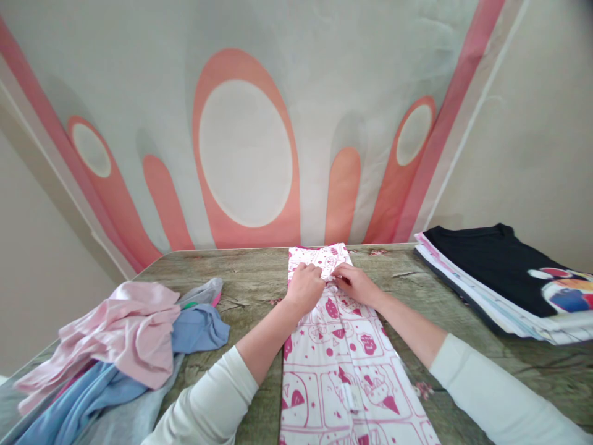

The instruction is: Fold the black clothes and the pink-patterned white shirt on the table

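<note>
A white garment [324, 383] with a magenta cartoon print lies in a long, narrow strip down the middle of the table, its sides folded in. A small pale label shows on its nearer half. Toward the far end, my left hand [306, 287] rests on the cloth with its fingers curled down into it. Close beside it, my right hand [356, 285] pinches a bit of the same cloth between thumb and fingers. The fabric is slightly bunched between the two hands. The left fingertips are partly hidden behind the knuckles.
On the left lies a loose heap of clothes, with a pink garment [134, 327] on top and a blue one [201, 327] beside it. At the right stands a stack of folded clothes topped by a black T-shirt [491, 259]. A patterned wall [315, 123] rises behind the wooden table [250, 272].
</note>
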Demonstrator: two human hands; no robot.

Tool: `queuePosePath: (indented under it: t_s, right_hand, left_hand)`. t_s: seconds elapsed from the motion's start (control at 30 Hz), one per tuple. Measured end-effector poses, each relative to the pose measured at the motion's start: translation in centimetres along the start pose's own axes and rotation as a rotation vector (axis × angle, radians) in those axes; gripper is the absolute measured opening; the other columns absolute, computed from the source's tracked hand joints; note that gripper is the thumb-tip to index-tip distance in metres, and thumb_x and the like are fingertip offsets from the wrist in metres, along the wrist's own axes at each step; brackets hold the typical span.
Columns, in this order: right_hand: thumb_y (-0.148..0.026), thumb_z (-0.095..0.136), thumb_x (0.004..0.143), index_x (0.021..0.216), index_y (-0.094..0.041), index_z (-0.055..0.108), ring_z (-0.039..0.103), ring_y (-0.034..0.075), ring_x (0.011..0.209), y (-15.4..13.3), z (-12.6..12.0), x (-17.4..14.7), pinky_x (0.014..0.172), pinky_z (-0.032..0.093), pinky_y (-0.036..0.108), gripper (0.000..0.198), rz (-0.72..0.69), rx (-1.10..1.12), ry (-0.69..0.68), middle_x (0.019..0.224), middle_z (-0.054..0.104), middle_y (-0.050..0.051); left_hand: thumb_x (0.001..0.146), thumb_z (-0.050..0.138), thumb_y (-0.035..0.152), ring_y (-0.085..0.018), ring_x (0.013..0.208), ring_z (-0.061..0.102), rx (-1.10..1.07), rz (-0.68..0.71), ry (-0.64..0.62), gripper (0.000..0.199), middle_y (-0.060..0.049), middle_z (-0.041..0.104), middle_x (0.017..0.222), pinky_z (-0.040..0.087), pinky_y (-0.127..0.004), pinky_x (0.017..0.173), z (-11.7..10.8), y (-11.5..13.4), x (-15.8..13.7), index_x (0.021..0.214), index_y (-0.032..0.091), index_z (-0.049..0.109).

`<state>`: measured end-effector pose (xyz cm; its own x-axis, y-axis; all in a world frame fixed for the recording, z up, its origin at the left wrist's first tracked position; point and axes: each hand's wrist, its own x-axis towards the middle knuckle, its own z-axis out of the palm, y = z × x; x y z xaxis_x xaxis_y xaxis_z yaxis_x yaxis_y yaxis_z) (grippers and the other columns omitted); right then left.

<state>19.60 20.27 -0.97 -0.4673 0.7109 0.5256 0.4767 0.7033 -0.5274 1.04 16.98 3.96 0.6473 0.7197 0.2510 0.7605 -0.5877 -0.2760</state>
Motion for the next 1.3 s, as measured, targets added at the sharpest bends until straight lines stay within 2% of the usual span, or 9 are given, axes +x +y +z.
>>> queuePosePath:
  t_s: [0.3,0.43,0.63,0.9,1.13,1.3]
  right_hand:
    - [-0.006,0.045,0.075,0.082,-0.018,0.055,0.052,0.016,0.078,0.3,0.3,0.0,0.072,0.041,0.027,0.017,-0.033,-0.051,0.005,0.082,0.055,0.003]
    - [-0.003,0.047,0.07,0.081,-0.018,0.054,0.05,0.015,0.073,0.3,0.4,0.0,0.067,0.039,0.026,0.02,-0.028,-0.067,0.002,0.079,0.052,0.002]
    - [-0.004,0.047,0.071,0.084,-0.018,0.053,0.048,0.013,0.07,0.3,0.5,-0.1,0.064,0.038,0.025,0.019,-0.003,-0.07,0.025,0.081,0.052,0.001]
    - [-0.004,0.047,0.07,0.082,-0.018,0.053,0.048,0.013,0.07,0.3,0.6,0.0,0.064,0.037,0.024,0.019,-0.005,-0.077,0.017,0.079,0.051,0.001]
    - [-0.003,0.045,0.068,0.081,-0.018,0.052,0.047,0.013,0.07,0.3,0.7,0.0,0.064,0.037,0.024,0.021,-0.02,-0.047,0.042,0.078,0.05,0.001]
    - [0.0,0.044,0.06,0.076,-0.018,0.054,0.048,0.013,0.069,0.4,0.8,-0.1,0.062,0.037,0.023,0.026,-0.034,-0.027,0.022,0.077,0.052,0.0]
  left_hand:
    - [0.079,0.054,0.014,-0.025,0.087,0.051,0.052,-0.015,-0.04,0.015,-0.011,0.062,0.082,0.03,-0.04,0.078,0.4,0.5,0.4,0.075,0.014,0.068]
    - [0.077,0.054,0.012,-0.024,0.085,0.051,0.073,-0.014,-0.012,0.014,-0.009,0.061,0.081,0.031,-0.039,0.076,0.4,0.5,0.4,0.074,0.014,0.068]
    - [0.075,0.056,0.02,-0.024,0.086,0.051,0.025,0.007,0.019,0.014,-0.01,0.06,0.083,0.032,-0.038,0.079,0.5,0.1,0.3,0.077,0.014,0.068]
    - [0.08,0.051,0.018,-0.024,0.089,0.051,0.025,-0.028,-0.021,0.019,-0.01,0.06,0.087,0.033,-0.038,0.08,0.7,0.2,0.4,0.08,0.015,0.069]
    - [0.083,0.05,0.016,-0.025,0.092,0.051,0.064,-0.029,-0.099,0.02,-0.011,0.061,0.089,0.035,-0.039,0.081,-0.6,0.4,0.3,0.08,0.015,0.07]
    - [0.085,0.047,0.021,-0.024,0.091,0.053,-0.03,-0.081,-0.144,0.022,-0.01,0.059,0.09,0.039,-0.037,0.079,-1.7,0.2,-0.3,0.082,0.017,0.068]
